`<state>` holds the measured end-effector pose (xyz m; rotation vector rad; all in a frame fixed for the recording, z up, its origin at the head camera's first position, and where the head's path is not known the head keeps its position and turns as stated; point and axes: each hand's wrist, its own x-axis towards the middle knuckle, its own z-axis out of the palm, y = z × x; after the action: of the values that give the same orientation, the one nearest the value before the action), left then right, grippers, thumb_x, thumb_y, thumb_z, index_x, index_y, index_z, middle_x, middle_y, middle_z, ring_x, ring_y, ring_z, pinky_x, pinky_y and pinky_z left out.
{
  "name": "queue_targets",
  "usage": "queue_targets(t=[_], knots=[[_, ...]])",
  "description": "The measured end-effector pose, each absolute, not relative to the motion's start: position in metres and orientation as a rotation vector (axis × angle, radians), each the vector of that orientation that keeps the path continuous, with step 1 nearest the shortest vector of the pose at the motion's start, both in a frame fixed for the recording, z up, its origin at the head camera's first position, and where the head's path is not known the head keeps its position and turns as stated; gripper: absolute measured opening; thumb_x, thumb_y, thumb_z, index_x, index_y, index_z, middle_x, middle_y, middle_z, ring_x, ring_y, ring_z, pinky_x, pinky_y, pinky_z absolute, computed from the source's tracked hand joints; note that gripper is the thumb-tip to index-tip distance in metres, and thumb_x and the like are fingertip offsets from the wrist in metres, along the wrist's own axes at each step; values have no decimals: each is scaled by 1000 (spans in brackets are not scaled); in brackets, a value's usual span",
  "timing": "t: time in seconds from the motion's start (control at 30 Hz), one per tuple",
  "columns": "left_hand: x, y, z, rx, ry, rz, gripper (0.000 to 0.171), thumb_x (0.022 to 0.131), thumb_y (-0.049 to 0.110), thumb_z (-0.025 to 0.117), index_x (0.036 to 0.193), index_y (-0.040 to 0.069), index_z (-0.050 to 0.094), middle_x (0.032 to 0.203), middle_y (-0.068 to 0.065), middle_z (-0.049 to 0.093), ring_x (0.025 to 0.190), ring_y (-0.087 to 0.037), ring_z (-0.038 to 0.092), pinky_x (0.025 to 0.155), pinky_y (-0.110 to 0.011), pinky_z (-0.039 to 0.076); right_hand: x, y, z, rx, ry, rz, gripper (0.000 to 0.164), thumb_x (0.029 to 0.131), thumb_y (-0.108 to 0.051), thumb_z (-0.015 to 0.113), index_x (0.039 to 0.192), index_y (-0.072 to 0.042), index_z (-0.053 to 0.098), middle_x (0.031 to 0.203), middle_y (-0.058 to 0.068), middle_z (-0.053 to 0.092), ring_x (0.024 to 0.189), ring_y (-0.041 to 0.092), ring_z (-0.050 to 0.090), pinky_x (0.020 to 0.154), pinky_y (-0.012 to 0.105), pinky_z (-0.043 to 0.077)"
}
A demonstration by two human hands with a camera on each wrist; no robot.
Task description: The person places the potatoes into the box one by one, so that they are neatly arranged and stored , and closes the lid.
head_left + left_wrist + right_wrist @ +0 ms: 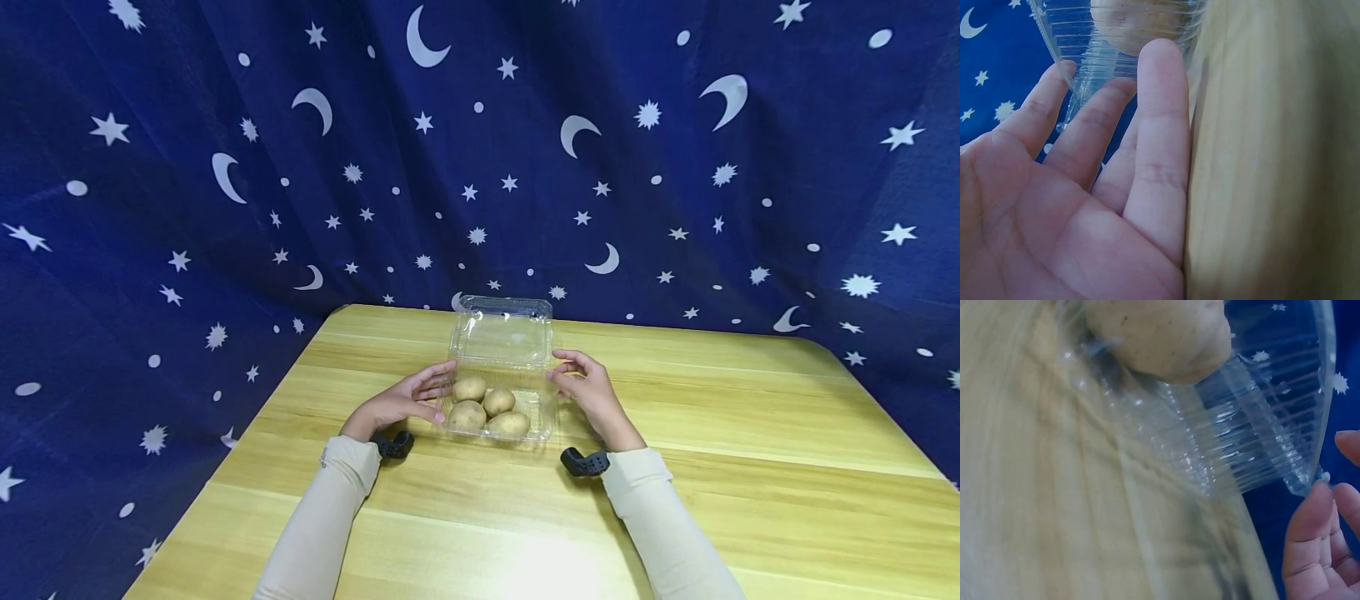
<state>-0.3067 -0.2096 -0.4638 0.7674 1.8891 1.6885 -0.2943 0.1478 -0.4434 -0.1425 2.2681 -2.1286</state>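
A clear plastic clamshell box (542, 408) stands on the table with its lid (502, 332) raised at the back. Several potatoes (509, 424) lie in its base, mostly toward the left. At the box's left side is my left hand (405, 400); the left wrist view shows its fingers (1094, 125) nearly straight, with fingertips against or close to the ribbed wall. My right hand (588, 392) is at the right side, fingers loosely bent. In the right wrist view its thumb tip meets the rim's rear corner, beside one potato (1166, 340).
The box rests on a light wooden table (750, 433). Behind the table hangs a dark blue curtain (525, 150) printed with moons and stars. Each wrist wears a black band (585, 462) below a pale sleeve.
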Motion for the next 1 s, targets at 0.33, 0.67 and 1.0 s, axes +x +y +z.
queue_targets(t=[0.33,0.67,1.0], knots=[[-306,-210,-463,757,1881,1690,107,93,10,83,172,-1,11,177,-28,14,160,-50,22,120,-45,42,-296,150,-450,-124,2083,-2151,67,103,5,63,164,7,35,119,12,57,92,11,64,76,24,60],[-305,-209,-462,749,1862,1702,104,94,5,78,172,-2,11,177,-28,14,160,-51,22,117,-40,45,-294,149,-451,-167,2043,-2154,69,100,8,63,163,12,33,121,14,57,90,7,63,75,22,59],[-305,-210,-463,748,1859,1702,109,93,13,84,173,0,11,177,-28,13,161,-50,21,115,-36,47,-296,150,-453,-161,2027,-2158,70,101,9,63,164,9,33,127,17,56,92,8,63,76,22,58]])
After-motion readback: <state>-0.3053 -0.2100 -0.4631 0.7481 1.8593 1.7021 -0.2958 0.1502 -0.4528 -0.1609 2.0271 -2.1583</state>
